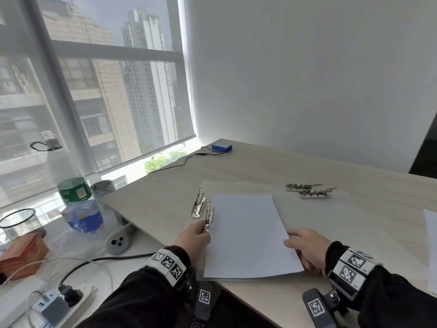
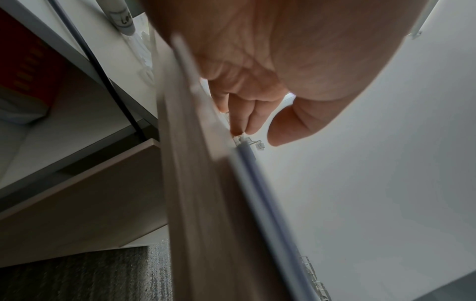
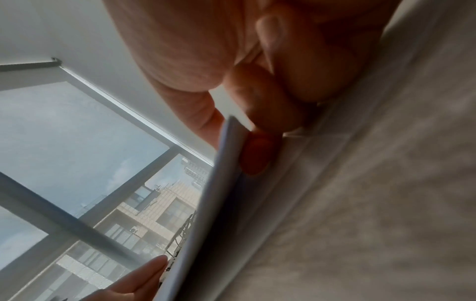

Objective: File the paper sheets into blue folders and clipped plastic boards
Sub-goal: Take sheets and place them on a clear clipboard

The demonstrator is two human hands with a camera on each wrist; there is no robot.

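A stack of white paper sheets (image 1: 246, 233) lies on a clear plastic board (image 1: 236, 185) near the table's front edge. My left hand (image 1: 196, 234) holds the near end of the board's metal clip (image 1: 208, 216), which stands raised along the paper's left edge. In the left wrist view bent fingers (image 2: 242, 120) press on that clip (image 2: 253, 143), with the thumb apart. My right hand (image 1: 302, 242) pinches the sheets' right edge, thumb on top. In the right wrist view the paper (image 3: 206, 213) sits between thumb and finger. A second clip (image 1: 198, 205) lies just left.
Two more metal clips (image 1: 307, 189) sit on clear boards at the right, and a loose white sheet (image 1: 431, 223) lies at the far right edge. A blue box (image 1: 221, 147) with a cable is at the back. A lower desk at left holds a bottle (image 1: 73, 190), mesh cup and power strip (image 1: 59, 304).
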